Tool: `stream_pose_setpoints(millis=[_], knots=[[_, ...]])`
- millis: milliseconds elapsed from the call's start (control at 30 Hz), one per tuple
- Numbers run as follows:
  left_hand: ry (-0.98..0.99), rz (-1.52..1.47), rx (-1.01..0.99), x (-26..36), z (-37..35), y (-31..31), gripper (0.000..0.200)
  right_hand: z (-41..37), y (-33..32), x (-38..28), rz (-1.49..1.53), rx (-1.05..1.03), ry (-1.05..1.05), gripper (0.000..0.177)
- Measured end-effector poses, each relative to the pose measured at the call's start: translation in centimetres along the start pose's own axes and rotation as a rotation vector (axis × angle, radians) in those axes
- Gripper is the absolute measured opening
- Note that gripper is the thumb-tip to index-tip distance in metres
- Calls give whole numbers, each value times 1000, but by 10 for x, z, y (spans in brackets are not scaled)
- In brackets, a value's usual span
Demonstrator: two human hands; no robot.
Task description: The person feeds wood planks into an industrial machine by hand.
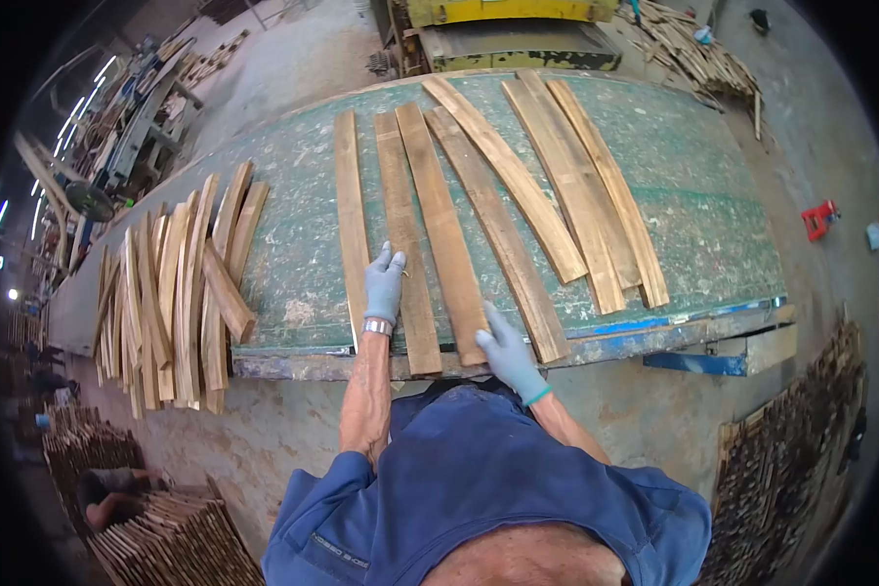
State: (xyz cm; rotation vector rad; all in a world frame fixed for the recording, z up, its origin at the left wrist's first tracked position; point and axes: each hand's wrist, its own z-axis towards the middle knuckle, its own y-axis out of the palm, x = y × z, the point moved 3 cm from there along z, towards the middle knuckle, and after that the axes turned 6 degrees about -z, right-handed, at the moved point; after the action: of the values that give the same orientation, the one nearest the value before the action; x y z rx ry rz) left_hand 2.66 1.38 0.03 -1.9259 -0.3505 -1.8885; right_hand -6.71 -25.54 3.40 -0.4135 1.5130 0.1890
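Note:
Several long wooden boards lie spread on a worn green table, their near ends pointing at me. My left hand, in a grey glove with a watch at the wrist, is between the leftmost board and the second board. Its fingers point away from me, apart, touching the second board's left edge. My right hand, also gloved, is at the near end of the third board. The thumb lies over that board and the fingers are along its right edge. Just right of it rests a fourth board.
A pile of narrow wood strips overhangs the table's left end. More boards lie to the right. Behind stands a yellow machine. Stacked wood flanks me, and a person is at the lower left.

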Motion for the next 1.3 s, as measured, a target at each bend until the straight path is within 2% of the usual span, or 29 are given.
stream_pose_setpoints(millis=[67, 133, 167, 200, 267, 300, 400, 433, 467, 500, 667, 767, 800, 900, 933, 1033, 1067, 1133, 1167, 1267, 1300], knots=[[9, 117, -101, 13, 1, 6, 56, 12, 0, -10, -404, -18, 30, 53], [-39, 553, -231, 99, -3, 20, 55, 39, -34, -69, -883, -91, -24, 45], [-71, 793, -284, 128, -6, 13, 55, 57, -44, -73, -843, 103, -110, 46], [110, 810, -129, 135, -5, 1, 57, 77, -63, -72, -808, 295, -199, 47], [171, 752, 86, 122, 9, -29, 62, 129, -106, -62, -1085, 600, -443, 48], [203, 724, 186, 109, 17, -43, 65, 149, -124, -40, -1110, 543, -376, 49], [85, 560, 84, 15, 49, -68, 74, 175, -145, 8, -1181, 397, -154, 51], [9, 790, 59, 23, 38, -57, 78, 166, -139, 9, -1215, 352, -66, 52], [-2, 799, 72, 32, 30, -45, 76, 158, -134, 9, -1164, 341, 19, 49], [-20, 809, 88, 38, 21, -34, 75, 148, -126, 26, -1181, 476, -137, 47], [156, 740, 83, 42, 19, 20, 70, 68, -89, 9, -1078, 432, 29, 46], [146, 732, 43, 57, 15, 44, 71, 39, -78, -7, -1152, 541, 41, 47], [150, 731, 20, 60, 17, 51, 71, 37, -80, -5, -1113, 512, 77, 50], [165, 713, -32, 56, 23, 74, 69, 24, -104, -15, -1135, 467, -41, 56], [173, 698, -38, 56, 29, 83, 68, 16, -124, -24, -1171, 447, -116, 64], [201, 722, -58, 55, 32, 97, 69, -25, -176, -55, -1032, 455, -251, 68], [167, 649, -83, 55, 27, 98, 70, -43, -174, -49, -1065, 257, -304, 69], [179, 907, -100, 93, -12, 104, 71, -66, -171, -34, -1105, -135, -431, 72], [184, 1044, -114, 101, -35, 102, 72, -63, -168, -26, -1096, -194, -453, 71], [207, 986, -183, 95, -101, 88, 78, -40, -162, -25, -1057, -320, -479, 66], [212, 980, -227, 97, -128, 84, 81, -47, -158, -21, -1050, -333, -564, 64]])
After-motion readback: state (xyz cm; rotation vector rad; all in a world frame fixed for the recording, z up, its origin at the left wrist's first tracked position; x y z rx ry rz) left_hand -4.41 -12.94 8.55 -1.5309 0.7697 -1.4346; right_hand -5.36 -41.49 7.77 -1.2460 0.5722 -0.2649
